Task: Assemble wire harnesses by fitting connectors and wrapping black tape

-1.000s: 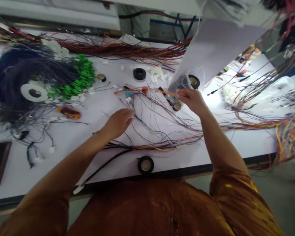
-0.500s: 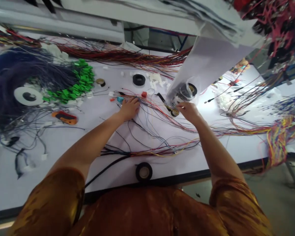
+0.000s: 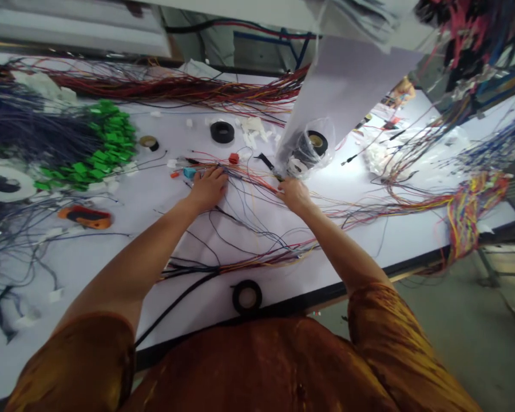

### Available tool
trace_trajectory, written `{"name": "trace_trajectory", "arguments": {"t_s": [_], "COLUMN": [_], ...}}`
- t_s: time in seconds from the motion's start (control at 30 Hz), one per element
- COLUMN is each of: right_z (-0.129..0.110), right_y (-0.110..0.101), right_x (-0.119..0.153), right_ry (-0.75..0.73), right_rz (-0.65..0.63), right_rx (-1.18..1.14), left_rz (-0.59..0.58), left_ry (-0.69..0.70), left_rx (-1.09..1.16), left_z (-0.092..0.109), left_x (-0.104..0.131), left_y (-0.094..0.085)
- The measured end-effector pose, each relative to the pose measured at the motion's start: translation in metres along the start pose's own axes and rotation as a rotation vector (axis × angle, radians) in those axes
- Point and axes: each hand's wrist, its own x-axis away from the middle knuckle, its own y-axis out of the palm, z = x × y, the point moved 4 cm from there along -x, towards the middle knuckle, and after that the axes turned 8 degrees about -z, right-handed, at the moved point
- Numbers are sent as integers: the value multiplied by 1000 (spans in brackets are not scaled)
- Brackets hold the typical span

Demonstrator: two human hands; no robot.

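Observation:
My left hand lies flat on a thin bundle of wires, its fingers a little apart, just right of a light-blue connector. A red connector lies beyond its fingertips. Over the same wires, farther right, my right hand has its fingers closed near a dark, slim object; what they hold, if anything, is hidden. Nearer my body runs a second wire bundle with a black cable.
Black tape rolls lie near the front edge and farther back. Green connectors and an orange-black cutter are at left. A plastic bag with tape stands beyond my right hand. Multicoloured wires hang over the right edge.
The view has shifted, so most things appear farther left. My right hand has moved left and nearer along the wires, and the small tape roll beside it is now out of sight. My left hand stays by the connectors.

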Motion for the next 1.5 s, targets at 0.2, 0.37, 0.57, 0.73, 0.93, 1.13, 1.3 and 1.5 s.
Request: {"name": "trace_trajectory", "arguments": {"t_s": [0.2, 0.37, 0.57, 0.73, 0.93, 1.13, 1.3, 1.5], "right_z": [-7, 26, 107, 82, 21, -25, -20, 3], "right_y": [-12, -57, -113, -115, -73, 1, 45, 61], "right_x": [6, 35, 116, 159, 159, 165, 178, 173], "right_ry": [81, -71, 2, -95, -243, -282, -347, -166], "right_rz": [54, 286, 997, 1063, 551, -181, -421, -439], "right_rx": [-126, -556, -1024, -1180, -1336, -819, -756, -890], "left_rz": [-28, -75, -127, -55, 47, -378, 45, 174], "left_ry": [-53, -187, -225, -216, 130, 341, 82, 31], "left_rx": [-19, -1, 29, 36, 666, 1801, 1922, 1961], "left_z": [-4, -6, -22, -23, 67, 155, 112, 60], "left_x": [-9, -11, -6, -6, 11, 12, -28, -24], "left_y": [-6, -27, -30, -39, -60, -73, -93, -88]}}
